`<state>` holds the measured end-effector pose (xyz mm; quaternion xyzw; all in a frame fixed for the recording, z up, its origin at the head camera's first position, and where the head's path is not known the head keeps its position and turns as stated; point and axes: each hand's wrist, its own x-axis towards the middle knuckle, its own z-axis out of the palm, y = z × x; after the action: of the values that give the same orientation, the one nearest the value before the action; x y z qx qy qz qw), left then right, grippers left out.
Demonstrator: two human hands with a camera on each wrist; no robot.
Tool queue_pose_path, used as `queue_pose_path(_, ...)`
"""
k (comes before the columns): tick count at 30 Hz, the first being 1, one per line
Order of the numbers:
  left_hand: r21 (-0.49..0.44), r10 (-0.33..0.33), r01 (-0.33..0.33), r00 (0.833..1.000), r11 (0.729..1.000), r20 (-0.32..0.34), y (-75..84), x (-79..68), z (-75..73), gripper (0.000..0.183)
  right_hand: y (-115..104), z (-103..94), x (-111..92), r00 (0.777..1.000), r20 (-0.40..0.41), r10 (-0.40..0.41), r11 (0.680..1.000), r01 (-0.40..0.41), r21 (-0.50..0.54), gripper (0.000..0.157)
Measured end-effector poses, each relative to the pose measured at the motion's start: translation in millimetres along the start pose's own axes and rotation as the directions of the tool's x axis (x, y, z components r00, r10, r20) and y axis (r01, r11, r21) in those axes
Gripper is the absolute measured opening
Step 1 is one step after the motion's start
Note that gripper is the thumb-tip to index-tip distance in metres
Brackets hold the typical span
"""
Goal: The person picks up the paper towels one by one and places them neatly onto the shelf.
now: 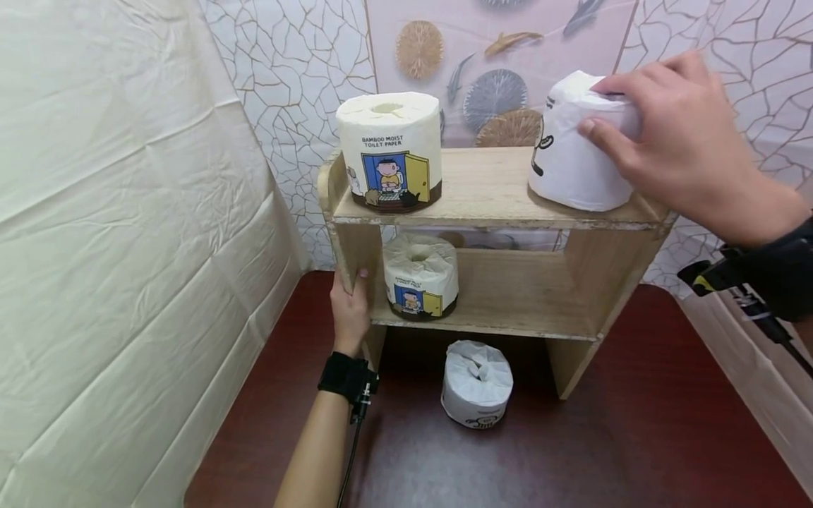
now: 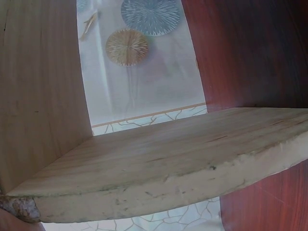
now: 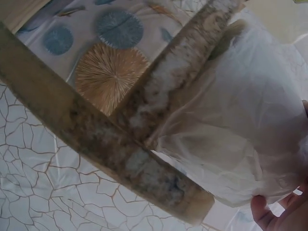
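head cam: wht roll (image 1: 574, 159) in r hand (image 1: 689, 134), gripped near top.

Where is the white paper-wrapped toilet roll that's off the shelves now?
In the head view, the white paper-wrapped roll stands on the dark red tabletop, low and slightly right of centre, at the opening beneath the pale wooden lower shelf.

Dk-red tbl (image 1: 540, 458), cream sheet (image 1: 133, 212) L, wht crackle-patt. wall (image 1: 286, 63) w/ pink panel (image 1: 476, 42)

A rough-edged wooden board (image 2: 168, 159) meets a panel (image 2: 41, 86), a patterned backdrop (image 2: 149, 84) behind.
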<state>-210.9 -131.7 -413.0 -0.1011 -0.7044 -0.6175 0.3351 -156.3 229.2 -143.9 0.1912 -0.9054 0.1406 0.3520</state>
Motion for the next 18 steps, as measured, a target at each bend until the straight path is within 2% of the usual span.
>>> queue_pose_path(8, 0.003, 0.001, -0.001, 1.000, 1.000, -0.020, 0.1, 1.4, 0.1, 0.036, -2, 9.0, -1, 0.998, -0.033, -0.049, 0.999, 0.048, -0.019, 0.047)
queue_pose_path(15, 0.035, -0.025, 0.026, 0.999, 0.999, -0.020, -28.5, 2.9, 1.9, 0.040, 3, 7.9, -1, 0.997, -0.055, -0.063, 0.997, 0.065, 0.033, 0.054)
queue_pose_path(18, 0.035, -0.018, 0.018, 1.000, 0.999, -0.018, -34.1, 3.9, 2.0, 0.041, 9, 6.2, -3, 0.994, -0.081, -0.074, 0.994, 0.080, 0.068, 0.062)
